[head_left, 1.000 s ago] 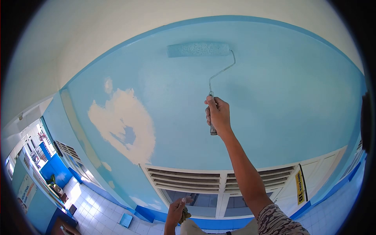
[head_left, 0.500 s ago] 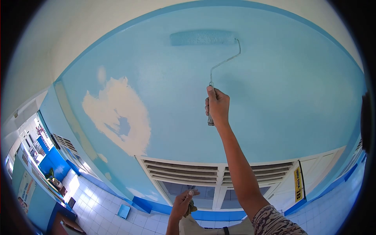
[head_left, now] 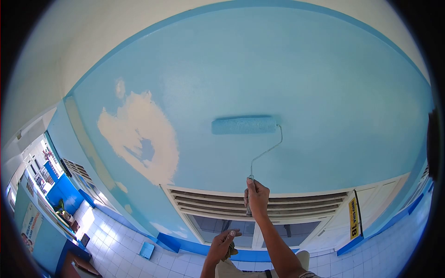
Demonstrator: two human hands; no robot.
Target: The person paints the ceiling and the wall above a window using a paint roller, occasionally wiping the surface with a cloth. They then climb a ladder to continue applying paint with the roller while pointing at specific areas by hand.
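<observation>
My right hand [head_left: 258, 197] is wrapped round the handle of a paint roller [head_left: 244, 125], held upright. The roller's blue sleeve lies across the light blue wall [head_left: 324, 116], around the middle of its height. My left hand [head_left: 219, 246] is low, in front of my body and below the louvred window. Its fingers are partly curled round a crumpled olive-brown cloth [head_left: 231, 252], with the index finger pointing to the right. Part of the cloth is hidden by the hand.
Left of the roller, a bare cream patch [head_left: 160, 160] shows on the wall. Under the painted area runs a louvred window [head_left: 213, 201]. A yellow and black sign [head_left: 354, 217] juts out at right. A blue tray [head_left: 146, 250] lies on the tiled floor [head_left: 120, 245].
My right hand has drawn the roller down the wall, from near the top to about mid-height. The left hand has stayed low with the cloth and shifted only slightly.
</observation>
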